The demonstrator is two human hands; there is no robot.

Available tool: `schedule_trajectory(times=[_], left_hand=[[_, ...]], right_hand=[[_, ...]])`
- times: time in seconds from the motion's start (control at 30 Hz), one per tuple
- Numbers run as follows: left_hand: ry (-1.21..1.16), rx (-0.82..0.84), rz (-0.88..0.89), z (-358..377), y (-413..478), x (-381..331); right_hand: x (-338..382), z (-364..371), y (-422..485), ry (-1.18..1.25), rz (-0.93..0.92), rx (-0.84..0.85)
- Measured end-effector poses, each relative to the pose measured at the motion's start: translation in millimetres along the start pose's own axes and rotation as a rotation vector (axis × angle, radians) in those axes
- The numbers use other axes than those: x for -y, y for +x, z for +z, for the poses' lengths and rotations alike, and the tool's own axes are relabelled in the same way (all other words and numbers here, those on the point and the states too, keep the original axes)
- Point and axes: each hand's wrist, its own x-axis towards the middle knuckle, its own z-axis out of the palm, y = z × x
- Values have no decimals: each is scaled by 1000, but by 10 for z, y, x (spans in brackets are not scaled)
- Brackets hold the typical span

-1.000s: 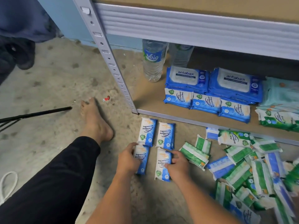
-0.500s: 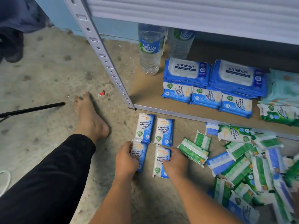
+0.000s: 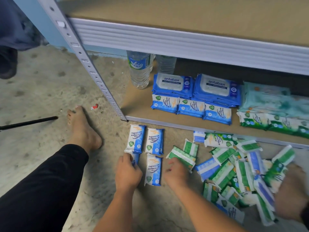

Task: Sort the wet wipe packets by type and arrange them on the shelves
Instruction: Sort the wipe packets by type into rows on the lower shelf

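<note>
While three blue pkts (image 3: pixel 153 143) are lying flat on the floor (image 3: pixel 50 91) just in front of the bottom shelf (image 3: pixel 138 108), L hand (image 3: pixel 127 172) is gripping a fourth blue pkt (image 3: pixel 135 159) below them. R hand (image 3: pixel 176 174) is hovering, fingers curled, next to a green pkt (image 3: pixel 181 156); grasp: cannot tell.

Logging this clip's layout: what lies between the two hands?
In the head view, one blue-and-white wipe packet lies flat on the floor between the left hand and right hand.
</note>
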Motion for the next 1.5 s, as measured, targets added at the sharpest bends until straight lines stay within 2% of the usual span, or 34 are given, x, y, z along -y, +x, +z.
schedule_trajectory(times=[0.2, 0.33, 0.57, 0.67, 0.8, 1.0, 1.13, 1.23, 1.5], left_hand=[[187, 295, 165, 49, -294, -414], [284, 371, 290, 153, -571, -678], [250, 397, 407, 472, -1116, -1325], [271, 413, 433, 686, -1265, -1523], [506, 359, 478, 974, -1360, -1711], [757, 416, 467, 1351, -1266, -1863], [937, 419, 561, 1563, -1160, -1889], [995, 422, 631, 1685, -1077, -1900], [1136, 478, 628, 1871, -882, -2009]], right_hand=[[-670, -1022, -226, 45, 44, -143], [-1230, -1701, -356, 57, 92, -230], [-1965, -2381, -410, -45, 183, -105], [-2108, -2516, -419, -59, 174, -94], [-2220, -2556, -292, -101, 148, -101], [-2369, -2506, -58, -207, 158, -107], [-2375, -2461, 66, -235, 189, -81], [-2349, -2421, 154, -251, 215, -78], [-2434, -2405, 246, -379, 161, -117]])
